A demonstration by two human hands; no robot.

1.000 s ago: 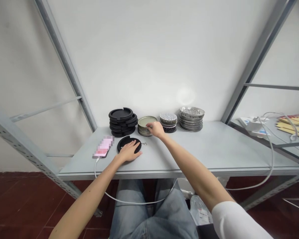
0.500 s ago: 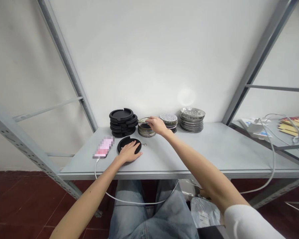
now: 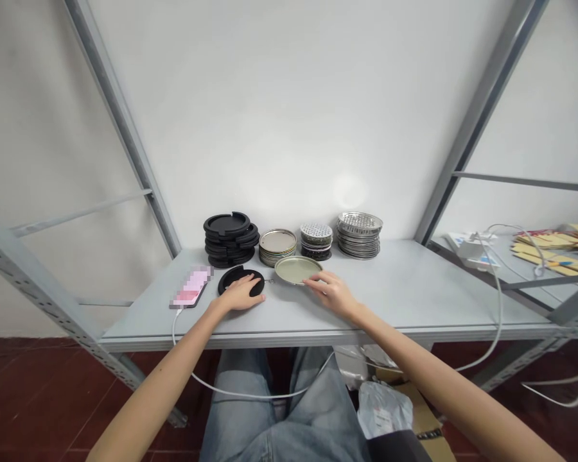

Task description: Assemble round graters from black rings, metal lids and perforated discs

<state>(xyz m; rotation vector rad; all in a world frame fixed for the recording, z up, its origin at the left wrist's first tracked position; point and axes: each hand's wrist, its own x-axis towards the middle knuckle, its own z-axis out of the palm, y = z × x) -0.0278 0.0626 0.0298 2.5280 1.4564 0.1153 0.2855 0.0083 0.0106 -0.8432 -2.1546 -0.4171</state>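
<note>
My left hand (image 3: 241,294) lies flat, fingers spread, on a round black tray-like piece (image 3: 228,278) with a raised, notched rim. A small metal fitting (image 3: 270,280) sticks out from its right side. To the right, my right hand (image 3: 334,292) pinches the near right rim of a shallow round metal lid (image 3: 296,269), tilted just in front of the stacks. Behind it stands a stack of similar round lids (image 3: 278,241). More black round pieces (image 3: 227,226) are piled at the back left.
At the back right are a stack of small perforated discs (image 3: 316,232) and one of larger perforated metal discs (image 3: 359,224). A phone (image 3: 191,289) on a white cable lies left. Metal shelf posts (image 3: 125,128) flank the tabletop (image 3: 414,295). A side shelf holds yellow pieces (image 3: 553,247).
My right hand has drawn the lid off its stack, toward me and to the right. My left hand stays on the black piece. The whole view has shifted slightly.
</note>
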